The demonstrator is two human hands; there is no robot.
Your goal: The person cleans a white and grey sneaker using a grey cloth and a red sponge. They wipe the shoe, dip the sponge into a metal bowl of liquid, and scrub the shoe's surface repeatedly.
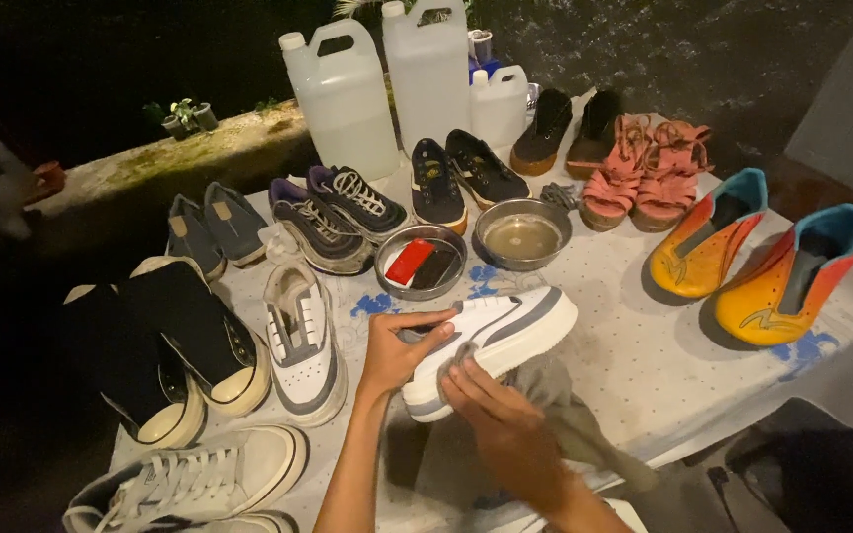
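Your left hand (394, 352) grips the white-and-grey sneaker (494, 341) at mid-table, fingers curled over its collar. Your right hand (499, 419) presses a grey cloth (570, 410) to its smooth sole edge, fingers wrapped in fabric. Behind stand three translucent plastic jugs (343, 99) and two round metal bowls (522, 234), one holding red and black blocks.

One head-worn camera looks steeply down and forward across the table (644, 375) from its near edge, close above it, toward the far edge.
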